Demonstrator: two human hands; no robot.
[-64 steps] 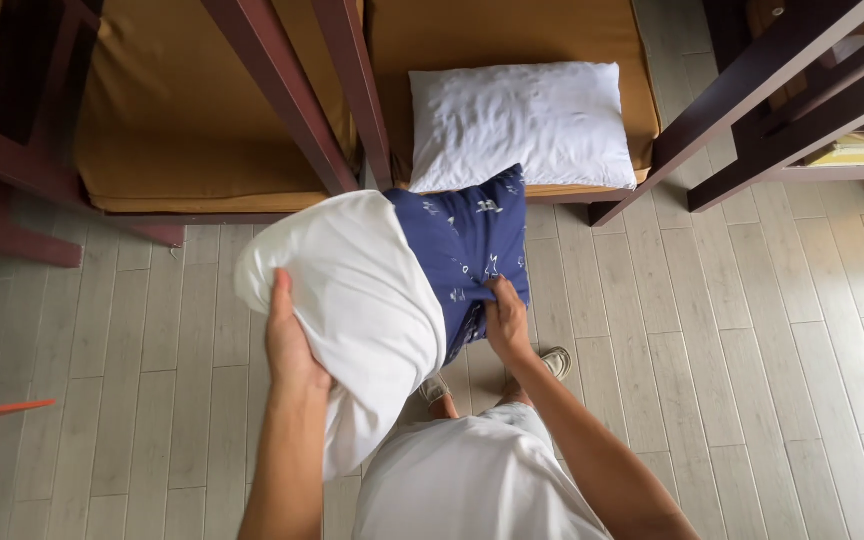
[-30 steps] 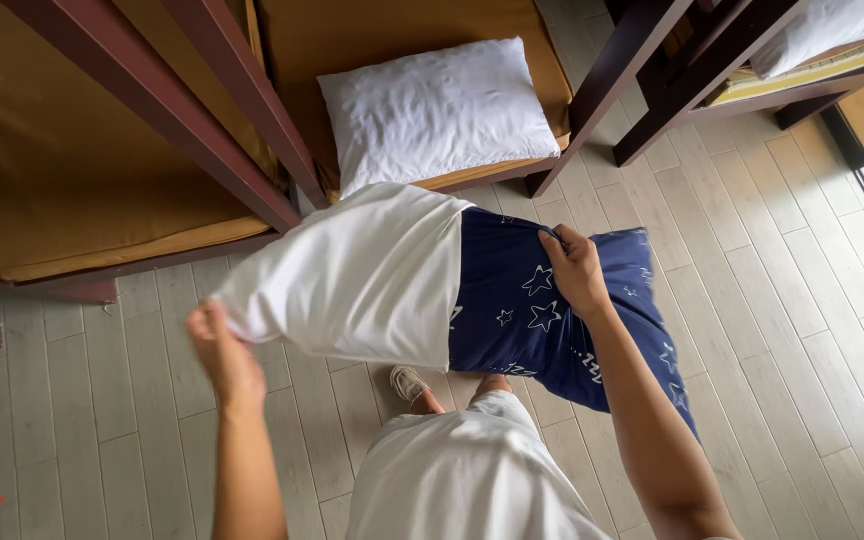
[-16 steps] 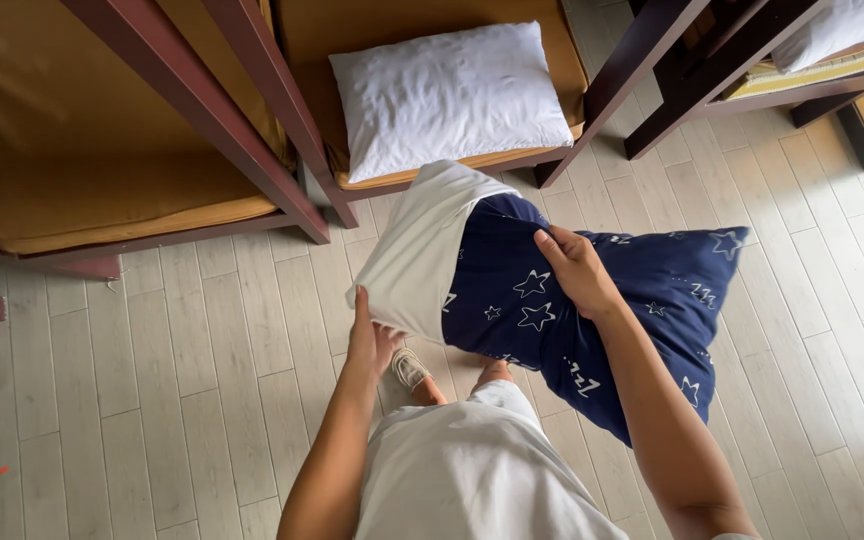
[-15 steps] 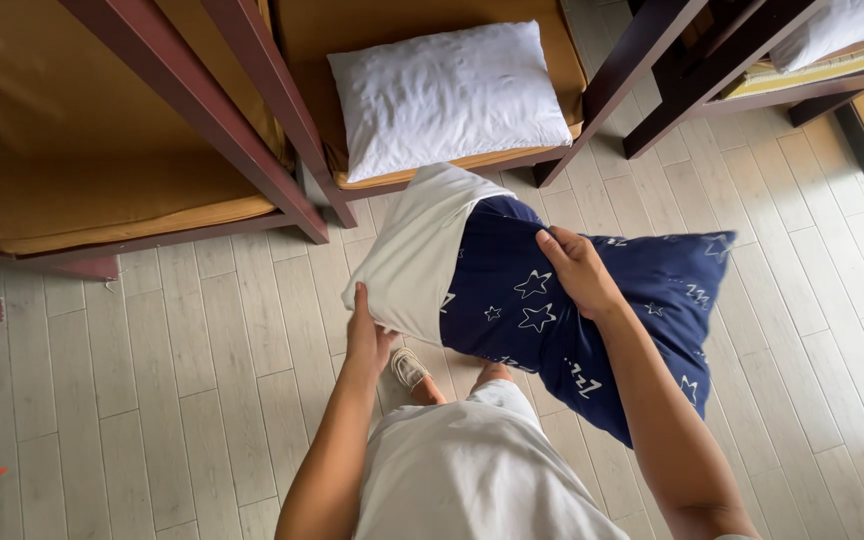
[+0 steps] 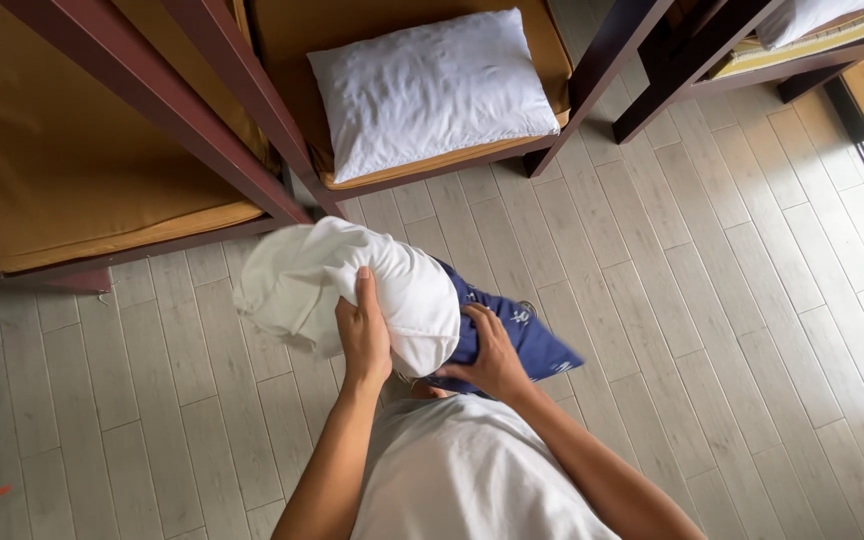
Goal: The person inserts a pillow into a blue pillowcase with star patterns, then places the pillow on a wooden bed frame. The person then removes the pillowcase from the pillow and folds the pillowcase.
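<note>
Pillow (image 5: 352,290) now bunched between hands

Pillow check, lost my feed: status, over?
Left hand grips white pillow. Right hand holds star-print navy pillowcase, bunched at the pillow's end. Nothing in the way.

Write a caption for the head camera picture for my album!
Two bare hands, left hand and right hand, hold a soft white pillow half inside a navy star-patterned pillowcase.
</note>
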